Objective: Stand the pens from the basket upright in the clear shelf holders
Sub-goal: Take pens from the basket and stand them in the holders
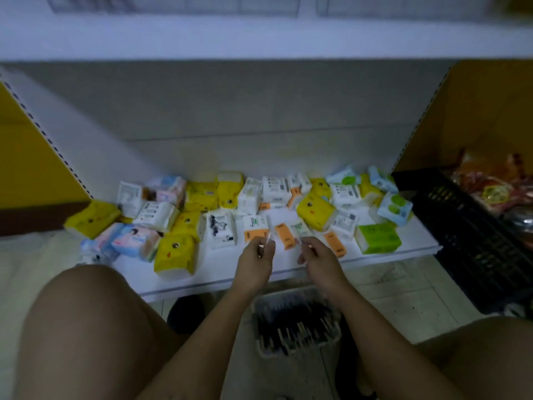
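While left hand (255, 256) and right hand (318, 259) each pinch a thin pen (268, 236), long axis up-frame, blurred clear holders (173, 4) lie well above at frame top.

Seen from the wearer's own head: a bare left forearm (207, 327) and right forearm (375, 327), each ending in a bare hand, left hand (255, 262) and right hand (320, 261). A bare left knee (86, 327) fills the near left and a bare right knee (490, 356) the near right. Blur hides finer detail.

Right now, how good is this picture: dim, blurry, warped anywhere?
Head view: dim; motion blur softens the tissue packs and the pens in the basket; the thin pale pen pinched by the left hand and another by the right hand barely resolve; the wide-angle lens bows the shelf edge.
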Motion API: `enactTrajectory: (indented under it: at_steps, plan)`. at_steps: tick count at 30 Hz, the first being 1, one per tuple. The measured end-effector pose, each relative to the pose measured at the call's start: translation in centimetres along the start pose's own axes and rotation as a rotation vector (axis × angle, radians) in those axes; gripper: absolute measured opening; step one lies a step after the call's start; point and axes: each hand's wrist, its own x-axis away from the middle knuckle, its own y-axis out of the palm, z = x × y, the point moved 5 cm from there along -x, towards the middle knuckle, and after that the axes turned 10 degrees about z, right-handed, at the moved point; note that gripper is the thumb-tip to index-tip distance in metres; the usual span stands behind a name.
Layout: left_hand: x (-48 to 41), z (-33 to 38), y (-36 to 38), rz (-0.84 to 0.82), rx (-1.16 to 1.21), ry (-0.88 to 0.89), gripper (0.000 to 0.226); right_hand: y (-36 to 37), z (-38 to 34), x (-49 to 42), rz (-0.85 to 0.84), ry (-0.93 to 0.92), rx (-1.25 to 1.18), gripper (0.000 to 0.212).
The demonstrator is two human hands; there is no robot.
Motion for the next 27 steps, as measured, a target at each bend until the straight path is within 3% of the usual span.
enactTrajectory:
  at_steps: [4, 10, 17, 20, 23, 27]
  plan:
    - [-0.2, 7.3, -2.9, 0.005, 0.123, 0.202, 0.023, -1.7, -8.0, 0.5, 0.11, -0.276, -0.041, 0.021]
    - [-0.3, 16.6, -8.1, 0.062, 0.245, 0.362, 0.01, -3.9, -18.0, 1.9, 0.104, -0.379, -0.344, 0.014]
    - [0.6, 25.8, -14.6, 0.105, 0.344, 0.506, 0.009, -6.8, -28.1, 3.9, 0.185, -0.625, -0.254, 0.015]
    - [1.3, 29.4, -17.3, 0.133, 0.334, 0.549, 0.022, -7.6, -32.2, 4.5, 0.179, -0.694, -0.291, 0.011]
    - [2.0, 33.0, -19.7, 0.14, 0.293, 0.643, 0.037, -7.9, -35.9, 4.3, 0.175, -0.726, -0.309, 0.022]
    - [1.3, 36.6, -22.8, 0.256, 0.2, 0.733, 0.022, -7.7, -40.5, 4.0, 0.148, -0.821, -0.322, 0.05]
